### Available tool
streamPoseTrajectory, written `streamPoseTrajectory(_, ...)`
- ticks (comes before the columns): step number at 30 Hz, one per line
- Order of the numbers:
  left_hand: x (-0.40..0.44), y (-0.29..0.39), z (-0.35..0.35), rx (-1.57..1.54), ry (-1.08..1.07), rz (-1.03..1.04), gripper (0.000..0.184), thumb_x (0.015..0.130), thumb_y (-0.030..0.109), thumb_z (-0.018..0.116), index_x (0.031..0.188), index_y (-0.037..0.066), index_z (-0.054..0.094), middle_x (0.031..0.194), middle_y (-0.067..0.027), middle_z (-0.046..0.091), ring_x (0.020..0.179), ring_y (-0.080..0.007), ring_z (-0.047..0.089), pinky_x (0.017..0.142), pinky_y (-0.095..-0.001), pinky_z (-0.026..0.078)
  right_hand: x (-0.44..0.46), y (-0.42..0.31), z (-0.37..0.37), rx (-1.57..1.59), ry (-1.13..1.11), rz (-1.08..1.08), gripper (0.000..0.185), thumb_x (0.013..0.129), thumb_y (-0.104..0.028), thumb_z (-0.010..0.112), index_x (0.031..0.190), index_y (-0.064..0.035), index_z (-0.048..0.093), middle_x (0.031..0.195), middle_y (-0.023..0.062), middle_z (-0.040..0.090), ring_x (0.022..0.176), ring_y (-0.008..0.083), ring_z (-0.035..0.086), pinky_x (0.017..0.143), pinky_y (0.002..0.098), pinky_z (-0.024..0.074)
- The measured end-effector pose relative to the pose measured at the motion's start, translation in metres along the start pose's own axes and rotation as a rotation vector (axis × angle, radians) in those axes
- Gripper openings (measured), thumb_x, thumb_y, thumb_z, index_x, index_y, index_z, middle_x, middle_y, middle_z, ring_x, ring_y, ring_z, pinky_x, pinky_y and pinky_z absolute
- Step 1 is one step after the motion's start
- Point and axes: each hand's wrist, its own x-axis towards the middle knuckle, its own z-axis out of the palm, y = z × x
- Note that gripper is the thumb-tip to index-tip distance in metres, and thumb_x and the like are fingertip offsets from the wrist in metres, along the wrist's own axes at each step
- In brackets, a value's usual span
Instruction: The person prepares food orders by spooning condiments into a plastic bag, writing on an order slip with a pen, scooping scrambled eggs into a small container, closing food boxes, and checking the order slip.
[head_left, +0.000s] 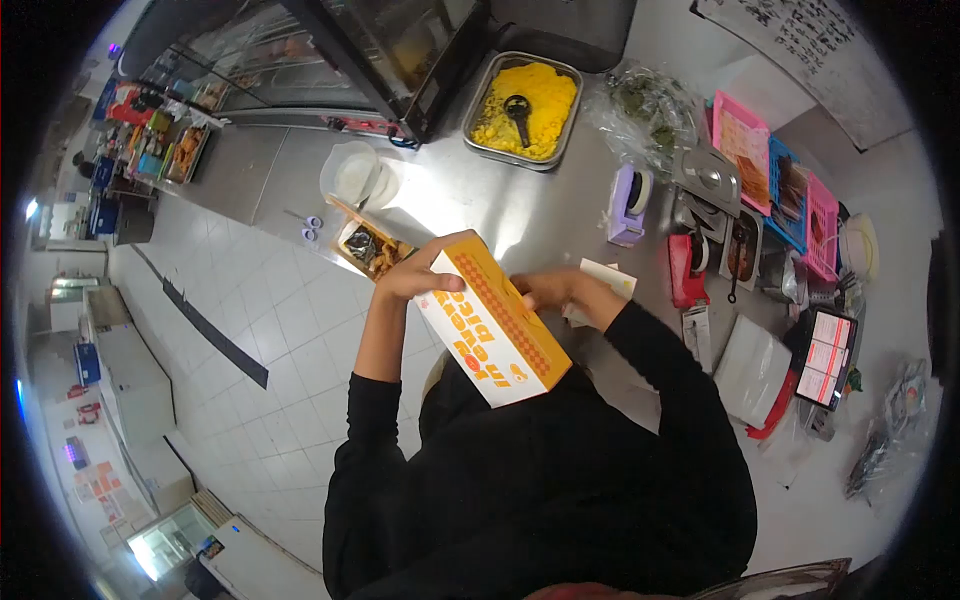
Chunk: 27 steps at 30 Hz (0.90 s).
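A yellow and white cardboard food box (490, 325) with orange lettering is held tilted in front of my body. My left hand (428, 274) grips its far left end, thumb lying across the printed white face. At the yellow right side, my right hand (550, 289) has its fingers curled against the box; their tips are partly hidden. Just beyond my left hand, an open box of fried food (374, 250) sits at the counter edge, with a dark wrapped item inside. Beneath my right wrist lies a pale card or paper (607, 278).
On the steel counter (470, 200) stand a tray of yellow rice (545, 85) with a black scoop, clear plastic tubs (352, 175), purple scissors (312, 228), and purple and red tape dispensers (688, 270). Pink and blue baskets (742, 140) and a tablet (826, 358) are at right.
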Motion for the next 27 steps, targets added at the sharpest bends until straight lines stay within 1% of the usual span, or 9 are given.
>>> streamPoseTrajectory(4,-0.015,-0.022,-0.009,-0.179,0.171,-0.048,0.074,0.068,0.047,0.075,0.118,0.001,0.049,0.106,-0.0071,0.057,0.099,-0.0155,0.055,0.084,-0.0278,0.045,0.034,0.129,0.046,-0.224,0.472,0.117,0.052,0.090,-0.041,0.056,0.122,-0.0003,0.051,0.113,0.0078,0.056,0.096,0.0176,0.057,0.079,0.0304,0.0472)
streamPoseTrajectory(6,-0.020,-0.030,-0.010,-0.277,0.351,-0.187,0.080,0.069,0.052,0.075,0.121,-0.002,0.048,0.109,-0.0092,0.057,0.099,-0.0166,0.057,0.083,-0.0289,0.048,0.035,0.059,0.042,0.660,0.758,-0.005,0.045,0.093,-0.031,0.050,0.130,-0.0057,0.046,0.123,0.0092,0.055,0.110,0.0169,0.052,0.097,0.0331,0.0389)
streamPoseTrajectory(9,-0.007,-0.107,-0.020,-0.434,0.631,-0.324,0.090,0.072,0.055,0.071,0.125,-0.010,0.040,0.110,-0.0170,0.058,0.098,-0.0213,0.060,0.082,-0.0309,0.050,-0.023,-0.016,0.000,1.015,1.220,-0.168,0.033,0.092,-0.035,0.054,0.113,-0.0096,0.051,0.095,0.0064,0.057,0.089,0.0179,0.056,0.082,0.0327,0.0464)
streamPoseTrajectory(11,0.016,-0.152,-0.013,-0.435,0.895,-0.397,0.096,0.073,0.057,0.070,0.126,-0.015,0.034,0.111,-0.0225,0.056,0.097,-0.0245,0.061,0.082,-0.0319,0.051,-0.029,0.031,-0.045,0.402,1.630,-0.079,0.041,0.093,-0.046,0.050,0.115,-0.0116,0.052,0.097,0.0056,0.058,0.086,0.0180,0.057,0.079,0.0294,0.0476)
streamPoseTrajectory(13,0.038,-0.154,0.008,-0.421,1.145,-0.318,0.103,0.072,0.059,0.069,0.131,-0.015,0.028,0.117,-0.0267,0.053,0.102,-0.0271,0.059,0.083,-0.0342,0.051,-0.001,-0.009,-0.052,0.067,1.582,-0.120,0.038,0.088,-0.033,0.061,0.115,-0.0081,0.051,0.097,0.0075,0.057,0.089,0.0190,0.056,0.082,0.0324,0.0461)
streamPoseTrajectory(18,0.048,-0.212,0.013,-0.654,0.937,-0.230,0.110,0.069,0.065,0.068,0.134,-0.014,0.026,0.125,-0.0261,0.047,0.114,-0.0293,0.051,0.092,-0.0404,0.044,0.147,-0.063,-0.034,-0.535,1.153,-0.199,0.061,0.075,-0.027,0.076,0.124,-0.0063,0.047,0.108,0.0154,0.058,0.097,0.0253,0.058,0.085,0.0338,0.0466)
streamPoseTrajectory(21,0.018,-0.281,0.025,-0.567,1.161,-0.512,0.108,0.070,0.067,0.065,0.134,-0.012,0.029,0.127,-0.0242,0.045,0.119,-0.0304,0.046,0.097,-0.0430,0.039,0.209,-0.082,-0.030,-0.668,1.062,-0.012,0.049,0.080,-0.021,0.067,0.122,-0.0035,0.048,0.100,0.0250,0.061,0.095,0.0392,0.060,0.080,0.0421,0.0484)
streamPoseTrajectory(24,-0.053,-0.239,0.008,-0.716,1.567,-0.470,0.094,0.076,0.068,0.058,0.133,-0.004,0.035,0.129,-0.0239,0.042,0.113,-0.0310,0.048,0.094,-0.0423,0.041,0.239,-0.063,-0.044,-0.622,0.982,0.087,0.035,0.083,-0.008,0.053,0.117,-0.0013,0.050,0.082,0.0298,0.060,0.082,0.0478,0.058,0.069,0.0485,0.0485)
streamPoseTrajectory(27,-0.101,-0.229,-0.032,-0.614,1.652,-0.290,0.082,0.085,0.063,0.049,0.131,-0.003,0.036,0.126,-0.0216,0.042,0.108,-0.0295,0.050,0.093,-0.0393,0.041,0.216,-0.034,-0.013,-0.453,1.032,0.063,0.035,0.089,-0.011,0.051,0.123,-0.0027,0.046,0.088,0.0202,0.065,0.079,0.0370,0.065,0.068,0.0441,0.0525)
